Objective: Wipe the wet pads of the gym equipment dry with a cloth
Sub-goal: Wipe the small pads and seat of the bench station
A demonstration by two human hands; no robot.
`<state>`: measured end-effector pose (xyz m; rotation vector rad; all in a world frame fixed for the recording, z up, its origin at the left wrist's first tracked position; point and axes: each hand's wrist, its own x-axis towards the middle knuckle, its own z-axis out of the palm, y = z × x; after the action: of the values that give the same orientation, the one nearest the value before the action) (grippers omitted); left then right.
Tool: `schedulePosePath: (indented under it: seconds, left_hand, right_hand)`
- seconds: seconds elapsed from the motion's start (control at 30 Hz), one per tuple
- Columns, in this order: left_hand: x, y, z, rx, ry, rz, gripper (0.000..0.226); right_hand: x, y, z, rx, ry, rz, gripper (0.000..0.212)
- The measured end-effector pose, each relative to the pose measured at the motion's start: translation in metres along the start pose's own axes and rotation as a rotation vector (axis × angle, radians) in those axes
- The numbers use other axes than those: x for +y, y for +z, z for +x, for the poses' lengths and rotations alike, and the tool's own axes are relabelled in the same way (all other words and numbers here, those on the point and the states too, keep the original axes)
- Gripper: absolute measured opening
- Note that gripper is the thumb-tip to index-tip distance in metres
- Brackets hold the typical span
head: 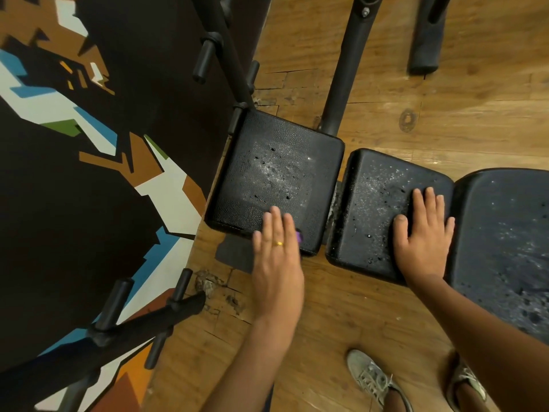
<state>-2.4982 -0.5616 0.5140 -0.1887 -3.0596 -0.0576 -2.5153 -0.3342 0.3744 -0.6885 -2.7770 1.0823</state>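
Three black pads of the gym equipment lie in a row above the wooden floor. The middle pad carries water drops and a pale wet film. The right hand rests flat on it, on its right half, fingers straight and slightly apart.

Left of the middle pad, separated by a narrow gap, is the left pad, also wet in its centre. The left hand, with a gold ring, lies on its near edge, fingers straight and close together. A small purple piece shows under these fingers; it is perhaps the cloth, but most of it is hidden.

The right pad touches the middle pad's right side and is wet too. A black frame tube rises behind the left pad.
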Motion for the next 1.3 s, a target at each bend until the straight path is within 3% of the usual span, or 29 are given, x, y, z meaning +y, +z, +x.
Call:
schedulePosePath:
  seconds: [0.13, 0.33, 0.5, 0.73, 0.83, 1.3]
  left_hand:
    - [-0.008, 0.001, 0.0, -0.072, 0.027, -0.001, 0.091]
    - [-0.036, -0.019, 0.015, 0.031, -0.081, -0.064, 0.059]
    - [0.019, 0.016, -0.006, -0.027, 0.103, -0.07, 0.088]
    - [0.024, 0.019, 0.003, -0.125, 0.241, -0.083, 0.061]
    - [0.016, 0.018, 0.005, -0.153, 0.332, -0.041, 0.073]
    - [0.066, 0.021, 0.081, -0.123, 0.15, -0.082, 0.073]
  right_hand:
    - [-0.001, 0.0, 0.0, 0.011, 0.0, 0.016, 0.064]
    - [-0.001, 0.0, 0.0, 0.009, 0.009, 0.018, 0.063]
    - [0.0, 0.0, 0.001, 0.004, 0.006, 0.012, 0.063]
    - [-0.001, -0.001, 0.0, -0.001, 0.005, 0.021, 0.063]
    - [-0.001, -0.001, 0.0, -0.003, 0.009, 0.022, 0.063]
    - [-0.001, 0.0, 0.0, 0.008, 0.013, 0.027, 0.062]
